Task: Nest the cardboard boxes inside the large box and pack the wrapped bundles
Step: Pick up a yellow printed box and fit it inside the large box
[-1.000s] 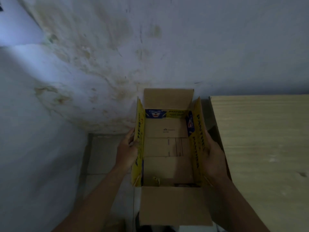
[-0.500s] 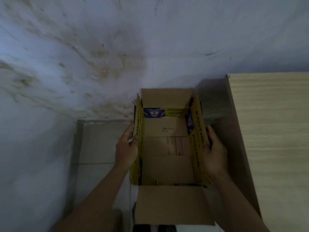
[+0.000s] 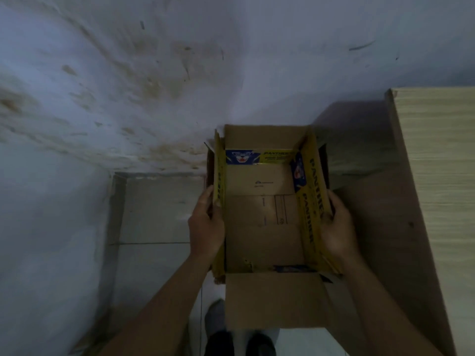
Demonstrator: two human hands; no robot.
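Note:
An open cardboard box [image 3: 264,227] with yellow printed side flaps and brown end flaps is held in front of me, above the tiled floor. My left hand [image 3: 205,227] grips its left side wall, thumb over the yellow flap. My right hand [image 3: 336,227] grips the right side wall the same way. The box's brown inside is bare apart from small scraps at the near edge. No other boxes or wrapped bundles are in sight.
A light wooden cabinet [image 3: 437,201] stands close on the right, its side panel almost touching the box. A stained white wall [image 3: 180,73] rises just beyond the box. Pale floor tiles [image 3: 154,214] lie to the left, and my dark shoes [image 3: 239,343] show below.
The view has tilted further down and the box sits lower against the wall, near the floor. Both hands keep the same grip on its sides.

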